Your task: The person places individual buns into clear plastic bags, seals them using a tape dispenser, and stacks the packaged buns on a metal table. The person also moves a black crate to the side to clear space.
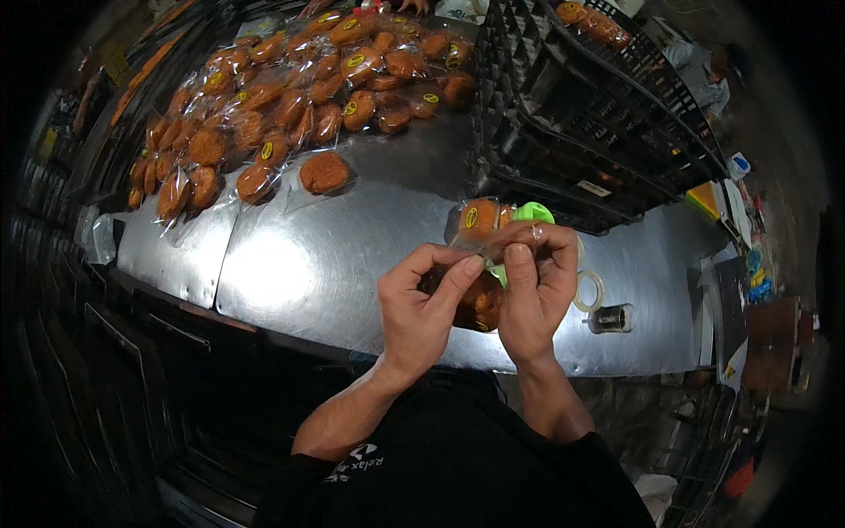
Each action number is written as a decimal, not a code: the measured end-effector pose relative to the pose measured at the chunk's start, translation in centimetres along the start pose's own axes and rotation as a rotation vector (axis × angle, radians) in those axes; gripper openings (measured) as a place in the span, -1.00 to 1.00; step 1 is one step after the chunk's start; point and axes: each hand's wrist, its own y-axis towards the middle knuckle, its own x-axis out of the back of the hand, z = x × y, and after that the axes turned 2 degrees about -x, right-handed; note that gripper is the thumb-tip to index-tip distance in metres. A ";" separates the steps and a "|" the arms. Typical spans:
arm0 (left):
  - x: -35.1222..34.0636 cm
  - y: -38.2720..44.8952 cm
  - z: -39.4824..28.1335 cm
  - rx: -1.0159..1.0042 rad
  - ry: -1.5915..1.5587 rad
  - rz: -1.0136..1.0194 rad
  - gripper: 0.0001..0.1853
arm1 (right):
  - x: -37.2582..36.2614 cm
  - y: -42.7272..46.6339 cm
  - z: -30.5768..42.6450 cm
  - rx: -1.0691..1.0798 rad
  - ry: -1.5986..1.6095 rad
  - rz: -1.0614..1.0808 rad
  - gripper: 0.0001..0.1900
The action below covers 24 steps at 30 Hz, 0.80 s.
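My left hand (422, 303) and my right hand (538, 290) meet over the metal table, thumbs up. Both pinch the gathered clear plastic film (490, 254) of a bag between thumbs and fingers. Just beyond the fingers sits a browned bun in clear wrap with a yellow oval sticker (476, 218). Another wrapped brown bun (482, 305) shows below the film, between my palms; whether the pinched film belongs to it is hard to tell. A bright green plastic device (533, 212), possibly a bag-neck tape sealer, stands behind my right hand, partly hidden by it.
Many bagged buns (323, 92) are heaped at the far left, one bagged bun (325, 173) lying at the near edge. Stacked black plastic crates (581, 119) stand at the back right. A tape roll (589, 290) and a small clear cylindrical container (610, 318) lie right of my hands.
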 end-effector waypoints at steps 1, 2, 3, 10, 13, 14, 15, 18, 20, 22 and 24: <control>0.0 0.4 0.2 0.055 -0.062 -0.044 -0.81 | 0.3 0.0 -0.3 0.183 -0.211 0.007 -0.81; -0.1 1.1 0.6 0.138 -0.174 -0.078 -0.85 | 0.8 0.0 -0.8 0.367 -0.422 0.010 -0.77; -0.4 1.3 0.9 0.193 -0.275 -0.102 -0.82 | 1.2 0.0 -1.0 0.550 -0.638 0.000 -0.73; 0.2 1.8 3.6 -0.216 0.036 -0.076 -0.87 | -0.3 -1.3 -2.0 0.259 -0.616 0.119 -0.54; 1.8 2.9 4.1 -0.196 -0.036 0.193 -0.86 | 0.0 -2.0 -0.9 0.173 -0.727 0.068 -0.58; 2.0 3.2 4.1 -0.135 -0.109 0.291 -0.85 | 0.4 -2.1 -0.6 0.107 -0.704 0.069 -0.62; 2.0 3.3 4.1 -0.021 -0.143 0.313 -0.81 | 0.7 -2.3 -0.5 0.042 -0.679 0.072 -0.66; 1.6 3.3 3.1 0.218 -0.160 0.308 -0.69 | 0.5 -2.4 -0.4 0.079 -0.661 -0.023 -0.75; 1.2 2.9 2.0 0.192 -0.056 0.276 -0.64 | 0.9 -2.9 -0.5 0.073 -0.832 0.000 -0.79; 1.4 2.8 1.7 0.095 0.090 0.355 -0.65 | 0.7 -3.2 -0.9 0.122 -0.951 -0.061 -0.83; 2.2 4.2 2.3 -0.449 0.633 0.520 -0.73 | 0.5 -2.6 -1.1 0.165 -1.000 -0.142 -0.91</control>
